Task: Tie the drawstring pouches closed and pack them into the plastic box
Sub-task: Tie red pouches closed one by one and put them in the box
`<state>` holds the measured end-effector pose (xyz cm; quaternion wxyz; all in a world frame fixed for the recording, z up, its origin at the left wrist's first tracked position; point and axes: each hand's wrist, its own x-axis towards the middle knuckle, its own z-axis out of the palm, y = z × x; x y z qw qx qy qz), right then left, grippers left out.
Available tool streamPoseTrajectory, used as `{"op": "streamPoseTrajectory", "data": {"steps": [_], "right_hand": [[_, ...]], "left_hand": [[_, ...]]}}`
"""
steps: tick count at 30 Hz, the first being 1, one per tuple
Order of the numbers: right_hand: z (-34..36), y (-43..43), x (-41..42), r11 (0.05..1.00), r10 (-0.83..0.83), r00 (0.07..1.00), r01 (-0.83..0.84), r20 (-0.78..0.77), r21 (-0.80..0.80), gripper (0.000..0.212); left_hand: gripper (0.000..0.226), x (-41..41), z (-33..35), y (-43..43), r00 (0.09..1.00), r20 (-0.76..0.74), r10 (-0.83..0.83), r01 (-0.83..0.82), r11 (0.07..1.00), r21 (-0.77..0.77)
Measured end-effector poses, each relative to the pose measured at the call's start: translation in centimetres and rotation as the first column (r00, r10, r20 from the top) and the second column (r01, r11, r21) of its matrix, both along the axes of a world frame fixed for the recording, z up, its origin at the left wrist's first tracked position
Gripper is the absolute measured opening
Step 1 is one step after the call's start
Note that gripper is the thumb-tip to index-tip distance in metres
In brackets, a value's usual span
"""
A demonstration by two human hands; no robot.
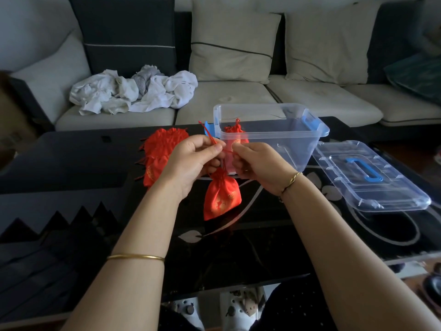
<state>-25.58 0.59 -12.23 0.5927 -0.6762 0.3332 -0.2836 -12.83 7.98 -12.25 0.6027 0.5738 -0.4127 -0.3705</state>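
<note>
Step in hand: the person is tying the thin red drawstring cord (209,136) of a small red satin pouch with gold print (222,199).
Left hand (191,162): its fingers (216,148) are pinching one cord end, which is sticking up and away.
Right hand (259,164): its fingers (238,147) are pinching the cord just beside the left ones.
Pouch: it is hanging neck-up below both hands with its long axis near vertical; I cannot tell if its base is touching the black glass bench (71,163).
Key relation: the clear plastic box (286,149) is standing open just behind the hands, with the right hand nearer.
Already packed: one tied red pouch (235,133) is sitting inside.
Around: a heap of flat red pouches (162,146) is lying to the left and the clear lid with a blue handle (372,180) to the right.
In the way: only the box's near wall, which the pouch would be needing to clear.
</note>
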Motion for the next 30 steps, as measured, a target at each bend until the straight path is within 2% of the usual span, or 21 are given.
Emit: {"op": "streamPoseTrajectory", "data": {"steps": [4, 6, 7, 9, 10, 12, 15, 17, 21, 24, 27, 30], "right_hand": [[0.1, 0.3, -0.4, 0.986, 0.163, 0.973, -0.163, -0.164, 0.013, 0.032], [-0.1, 0.2, -0.5, 0.986, 0.104, 0.949, -0.137, -0.299, -0.09, 0.032], [-0.2, 0.0, -0.3, 0.981, 0.027, 0.952, -0.083, -0.304, -0.174, 0.032], [-0.6, -0.3, 0.0, 0.969, -0.083, 0.985, 0.044, -0.152, -0.245, 0.028], [-0.7, -0.5, 0.2, 0.978, -0.079, 0.995, 0.066, -0.057, -0.199, 0.025], [-1.1, -0.6, 0.5, 0.997, -0.006, 0.998, 0.01, 0.059, -0.078, 0.024], [-1.8, -0.7, 0.6, 0.995, 0.079, 0.994, -0.083, 0.074, 0.05, 0.026], [-2.0, -0.7, 0.5, 0.982, 0.135, 0.988, -0.144, 0.081, 0.124, 0.025], [-1.7, -0.9, 0.0, 0.92, 0.19, 0.97, -0.23, 0.15, 0.318, 0.024], [-1.7, -0.8, -0.2, 0.903, 0.227, 0.962, -0.266, 0.151, 0.337, 0.024], [-1.8, -0.9, -0.1, 0.906, 0.238, 0.959, -0.277, 0.154, 0.319, 0.022], [-1.6, -1.3, -0.3, 0.928, 0.183, 0.974, -0.215, 0.131, 0.305, 0.02]], "left_hand": [[0.015, 0.0, -0.3, -0.2, 0.997, 0.029, 0.074, -0.074, 0.997, -0.009], [0.016, -0.1, -0.1, -0.1, 0.997, 0.049, 0.055, -0.055, 0.998, -0.004], [0.017, -0.1, 0.0, 0.0, 0.997, 0.068, 0.033, -0.033, 0.999, -0.001], [0.02, -0.3, 0.1, 0.1, 0.992, 0.128, -0.021, 0.022, 1.0, -0.007], [0.021, -0.4, 0.1, 0.1, 0.983, 0.179, -0.041, 0.044, 0.999, -0.017], [0.024, -0.5, -0.1, -0.1, 0.934, 0.355, -0.026, 0.048, 0.997, -0.053], [0.023, -0.7, -0.5, -0.5, 0.777, 0.62, 0.107, -0.009, 0.987, -0.159], [0.024, -0.7, -0.8, -0.6, 0.699, 0.689, 0.192, -0.039, 0.972, -0.23], [0.035, -0.6, -1.2, -0.7, 0.634, 0.718, 0.287, -0.044, 0.941, -0.337], [0.039, -0.6, -1.2, -0.7, 0.625, 0.712, 0.321, -0.042, 0.924, -0.379], [0.036, -0.7, -1.2, -0.6, 0.672, 0.66, 0.336, -0.067, 0.915, -0.398], [0.023, -0.7, -1.1, -0.6, 0.749, 0.575, 0.329, -0.122, 0.922, -0.369]]}}
